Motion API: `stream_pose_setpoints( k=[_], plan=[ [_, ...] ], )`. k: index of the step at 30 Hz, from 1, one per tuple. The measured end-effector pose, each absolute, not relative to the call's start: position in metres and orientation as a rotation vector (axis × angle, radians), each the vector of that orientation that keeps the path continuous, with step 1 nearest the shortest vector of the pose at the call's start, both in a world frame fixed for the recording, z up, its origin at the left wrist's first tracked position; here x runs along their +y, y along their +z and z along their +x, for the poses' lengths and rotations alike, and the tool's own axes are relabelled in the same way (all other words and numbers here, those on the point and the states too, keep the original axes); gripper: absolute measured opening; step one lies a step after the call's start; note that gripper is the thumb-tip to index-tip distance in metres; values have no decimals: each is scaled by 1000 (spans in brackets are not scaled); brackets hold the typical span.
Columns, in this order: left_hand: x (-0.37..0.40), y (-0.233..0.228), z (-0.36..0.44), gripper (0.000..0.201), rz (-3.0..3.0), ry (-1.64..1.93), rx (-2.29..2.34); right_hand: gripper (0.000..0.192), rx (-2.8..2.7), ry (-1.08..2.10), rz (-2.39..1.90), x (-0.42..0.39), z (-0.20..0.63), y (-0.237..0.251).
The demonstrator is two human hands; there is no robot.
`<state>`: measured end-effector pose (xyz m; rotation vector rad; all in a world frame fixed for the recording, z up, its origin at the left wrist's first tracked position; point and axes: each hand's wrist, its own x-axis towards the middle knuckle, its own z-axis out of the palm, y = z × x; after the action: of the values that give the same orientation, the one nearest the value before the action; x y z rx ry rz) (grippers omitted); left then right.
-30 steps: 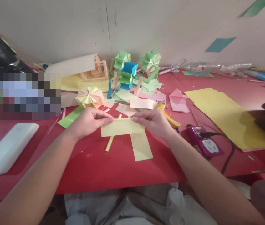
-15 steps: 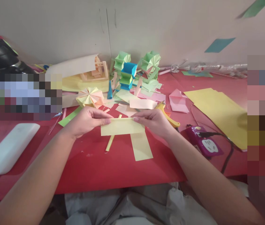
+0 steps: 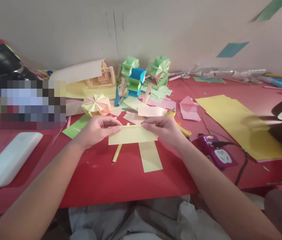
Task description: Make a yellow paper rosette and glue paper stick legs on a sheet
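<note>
My left hand (image 3: 94,130) and my right hand (image 3: 165,129) pinch the two upper corners of a pale yellow paper strip (image 3: 131,135), held just above the red table (image 3: 121,176). Under it lie a second yellow strip (image 3: 150,158) and a rolled yellow paper stick (image 3: 117,152). A folded yellow and pink paper fan disc (image 3: 96,104) sits just behind my left hand.
Green and blue folded paper models (image 3: 141,75) stand at the back among paper scraps. Yellow sheets (image 3: 233,115) lie right. A purple power socket (image 3: 217,154) with a black cable, a yellow glue gun (image 3: 178,124), a white power bank (image 3: 8,159).
The right end of the held strip has lifted slightly, so it tilts a little. A dark shape at the right edge has shifted. My hands stay in the same place.
</note>
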<state>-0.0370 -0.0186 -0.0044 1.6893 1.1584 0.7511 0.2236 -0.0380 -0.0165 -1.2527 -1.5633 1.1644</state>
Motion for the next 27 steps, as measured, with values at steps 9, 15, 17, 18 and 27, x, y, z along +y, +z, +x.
stream_pose_setpoints(
  k=[9,15,17,18,27],
  plan=[
    [-23,-9,-25,22,1679,855,1179,23,-1510,1165,-1158,-38,217,-23],
    [-26,-9,-19,25,1662,848,1187,22,-1552,1131,-1178,-39,212,-24],
    [-26,-9,-17,26,1624,858,1183,21,-1563,1118,-1171,-39,211,-24],
    [-27,-9,-16,26,1607,866,1184,21,-1569,1110,-1164,-39,211,-24],
    [-29,-9,-12,24,1622,875,1171,16,-1592,1092,-1124,-40,208,-25]
  ],
)
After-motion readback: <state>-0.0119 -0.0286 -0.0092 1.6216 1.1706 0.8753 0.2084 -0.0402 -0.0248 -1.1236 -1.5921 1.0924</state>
